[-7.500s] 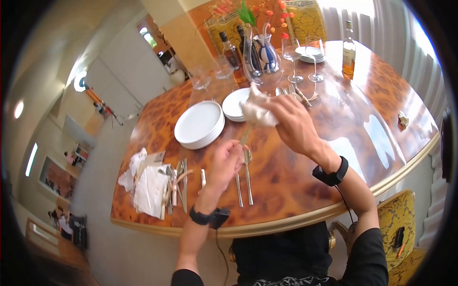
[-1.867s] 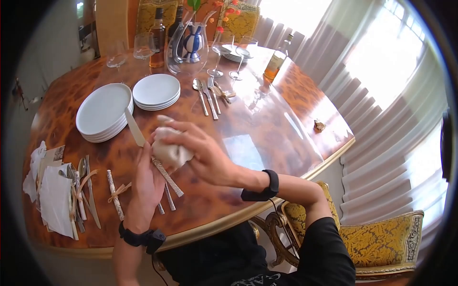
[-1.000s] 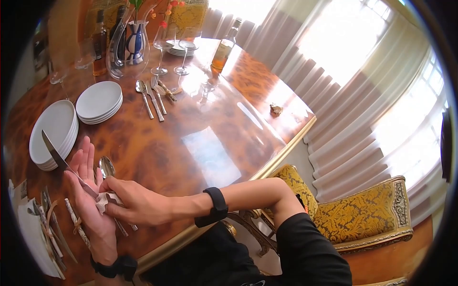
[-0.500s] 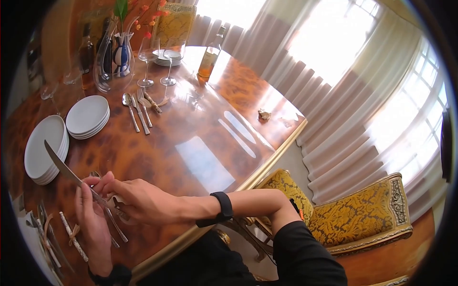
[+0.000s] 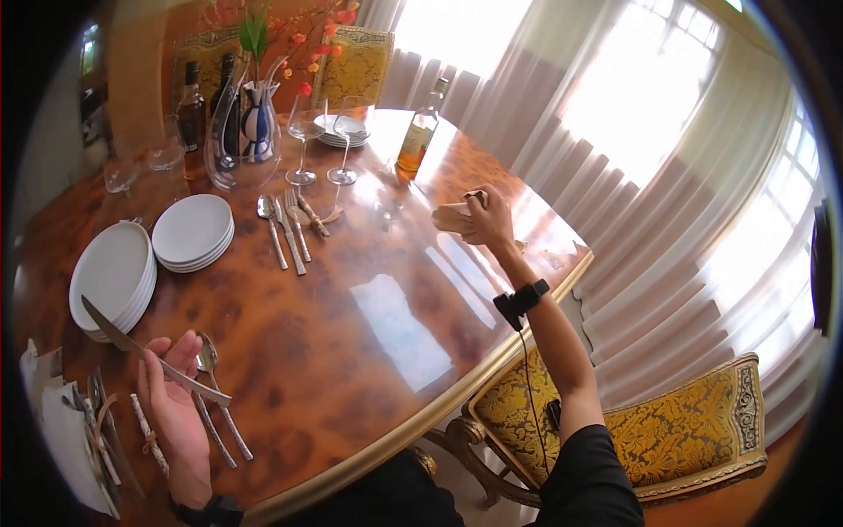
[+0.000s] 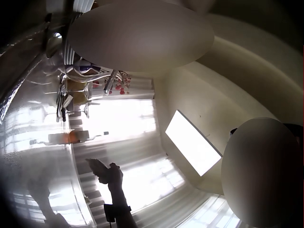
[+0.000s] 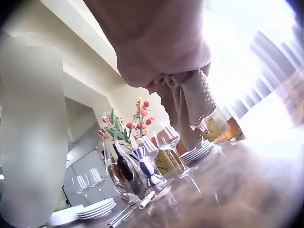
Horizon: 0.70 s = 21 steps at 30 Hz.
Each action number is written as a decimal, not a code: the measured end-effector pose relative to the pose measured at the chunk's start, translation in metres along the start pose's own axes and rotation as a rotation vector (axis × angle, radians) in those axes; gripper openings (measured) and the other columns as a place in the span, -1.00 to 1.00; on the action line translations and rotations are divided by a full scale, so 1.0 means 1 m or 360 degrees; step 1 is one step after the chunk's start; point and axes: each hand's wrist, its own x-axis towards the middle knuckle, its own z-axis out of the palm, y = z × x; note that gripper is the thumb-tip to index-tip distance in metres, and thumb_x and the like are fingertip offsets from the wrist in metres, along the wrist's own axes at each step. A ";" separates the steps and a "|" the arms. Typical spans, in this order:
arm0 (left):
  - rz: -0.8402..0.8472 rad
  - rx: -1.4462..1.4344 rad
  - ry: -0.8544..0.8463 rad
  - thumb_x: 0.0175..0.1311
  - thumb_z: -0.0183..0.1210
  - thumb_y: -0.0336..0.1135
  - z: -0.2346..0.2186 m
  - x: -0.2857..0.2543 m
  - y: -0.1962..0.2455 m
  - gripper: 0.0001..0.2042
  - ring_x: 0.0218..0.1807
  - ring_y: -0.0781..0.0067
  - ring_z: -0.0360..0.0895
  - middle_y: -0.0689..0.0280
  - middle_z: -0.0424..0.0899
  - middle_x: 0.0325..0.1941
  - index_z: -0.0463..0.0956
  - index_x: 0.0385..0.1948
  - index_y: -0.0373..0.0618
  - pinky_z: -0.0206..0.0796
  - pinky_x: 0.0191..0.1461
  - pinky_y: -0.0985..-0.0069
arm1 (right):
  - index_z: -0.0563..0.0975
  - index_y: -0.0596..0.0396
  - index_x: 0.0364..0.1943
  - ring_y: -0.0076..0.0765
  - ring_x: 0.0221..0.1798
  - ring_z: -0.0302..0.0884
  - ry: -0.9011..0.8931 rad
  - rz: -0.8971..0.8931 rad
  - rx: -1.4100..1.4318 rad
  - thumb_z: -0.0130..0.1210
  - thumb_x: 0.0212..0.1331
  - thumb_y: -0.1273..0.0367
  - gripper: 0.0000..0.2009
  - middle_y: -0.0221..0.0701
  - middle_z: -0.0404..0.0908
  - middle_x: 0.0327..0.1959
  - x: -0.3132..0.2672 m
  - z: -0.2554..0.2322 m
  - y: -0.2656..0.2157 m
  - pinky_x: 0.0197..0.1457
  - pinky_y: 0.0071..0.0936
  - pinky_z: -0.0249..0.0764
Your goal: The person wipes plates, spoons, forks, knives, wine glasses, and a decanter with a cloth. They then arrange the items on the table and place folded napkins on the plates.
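In the head view my left hand [image 5: 178, 413] is at the lower left, palm up, holding a table knife [image 5: 112, 323] whose blade points toward the stacked plates. My right hand [image 5: 493, 218] is raised over the right side of the table and grips a beige cloth [image 5: 457, 221]. The right wrist view shows the cloth [image 7: 195, 97] with a quilted texture, dangling in folds below that hand. Close beside the left hand lies a spoon [image 5: 207, 356] next to another utensil, partly hidden by the hand. A patterned handle with a tie [image 5: 145, 432] lies to its left.
White plates [image 5: 114, 263] and smaller plates [image 5: 195, 227] stand stacked at the left. A cutlery setting [image 5: 283, 230], wine glasses [image 5: 305, 132], a glass decanter [image 5: 219, 145] and a whisky bottle [image 5: 420, 132] stand farther back. Napkins [image 5: 66, 430] and cutlery fill the lower left corner.
My right hand has left the knife and swung up and right with the cloth, which was earlier wrapped round the knife. My left hand still holds the knife.
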 end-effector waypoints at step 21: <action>-0.0040 0.0021 -0.0050 0.57 -0.28 -0.14 0.023 -0.014 0.005 -0.83 0.22 0.36 0.49 0.02 0.61 0.10 0.18 -0.04 0.05 0.14 0.27 0.43 | 0.50 0.24 -0.14 -0.45 -0.54 0.52 -0.2139 -0.0180 0.1240 -0.15 0.46 0.27 -0.71 -0.37 0.54 -0.55 -0.193 0.058 -0.298 -0.42 -0.46 0.46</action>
